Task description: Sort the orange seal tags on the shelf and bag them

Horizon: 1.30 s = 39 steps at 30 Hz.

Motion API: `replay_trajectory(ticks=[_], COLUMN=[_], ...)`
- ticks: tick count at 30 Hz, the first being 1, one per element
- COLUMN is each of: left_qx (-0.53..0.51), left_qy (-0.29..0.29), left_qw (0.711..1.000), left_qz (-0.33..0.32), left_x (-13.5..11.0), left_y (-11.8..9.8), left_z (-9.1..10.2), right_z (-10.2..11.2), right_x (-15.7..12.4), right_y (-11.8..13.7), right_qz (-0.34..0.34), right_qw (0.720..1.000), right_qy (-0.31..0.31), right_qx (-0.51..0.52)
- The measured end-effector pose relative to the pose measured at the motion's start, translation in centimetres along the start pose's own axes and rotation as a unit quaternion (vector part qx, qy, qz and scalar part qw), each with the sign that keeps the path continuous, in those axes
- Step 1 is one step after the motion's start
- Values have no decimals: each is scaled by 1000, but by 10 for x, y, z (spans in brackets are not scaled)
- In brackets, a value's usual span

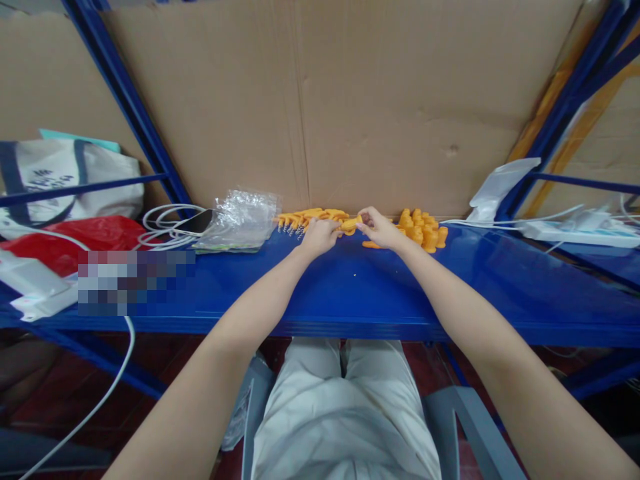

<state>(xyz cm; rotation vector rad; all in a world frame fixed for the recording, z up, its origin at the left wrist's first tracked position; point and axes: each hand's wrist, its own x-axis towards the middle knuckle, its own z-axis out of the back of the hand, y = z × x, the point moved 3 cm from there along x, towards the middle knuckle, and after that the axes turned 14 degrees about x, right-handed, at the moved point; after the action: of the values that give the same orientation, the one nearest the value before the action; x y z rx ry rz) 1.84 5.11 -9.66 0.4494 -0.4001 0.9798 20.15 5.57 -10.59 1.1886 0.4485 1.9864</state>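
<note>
Both my hands meet over the far part of the blue table, around a small orange piece (351, 225) with a rounded body; its exact kind is too small to tell. My left hand (323, 237) pinches its left end. The fingertips of my right hand (379, 227) close on its right end. Left of my hands lies a heap of orange pieces with coiled metal ends (293, 220), partly behind my left hand. Several bottle-shaped orange pieces (420, 229) stand close together to the right. A flat orange piece (371, 245) lies under my right hand.
Clear plastic bags (240, 220) lie left of the heap, beside a dark phone-like object (196, 222) and coiled white cable (163, 227). A red bag (95, 240) sits farther left. Cardboard (350, 100) backs the blue table (345, 293); a power strip (585, 232) is at right.
</note>
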Motion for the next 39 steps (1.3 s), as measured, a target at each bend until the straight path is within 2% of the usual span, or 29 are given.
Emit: replay_trajectory(ticks=[4,8,18,23,30,39], left_qx=[5,-2,-11,-29,-49,-31], left_qy=[-6,-7,0,-2,6,-6], left_qw=[1000,1000,1000,1000,998,999], left_qz=[0,2,-11,9,25,15], left_x=[1,2,0,1,0,2], left_y=[-2,-4,-3,0,2,2], left_z=[1,2,-1,0,0,-6], right_z=[8,12,1,12,40,53], right_x=[-1,-3,0,-2,-4,-4], right_y=[14,22,7,18,11,7], right_qz=[61,93,66,83,1,-61], right_qw=[997,992,992,979,955,956], right_qy=[11,11,35,30,-52,-97], right_qx=[-36,-85,-104,-183,-293,-268])
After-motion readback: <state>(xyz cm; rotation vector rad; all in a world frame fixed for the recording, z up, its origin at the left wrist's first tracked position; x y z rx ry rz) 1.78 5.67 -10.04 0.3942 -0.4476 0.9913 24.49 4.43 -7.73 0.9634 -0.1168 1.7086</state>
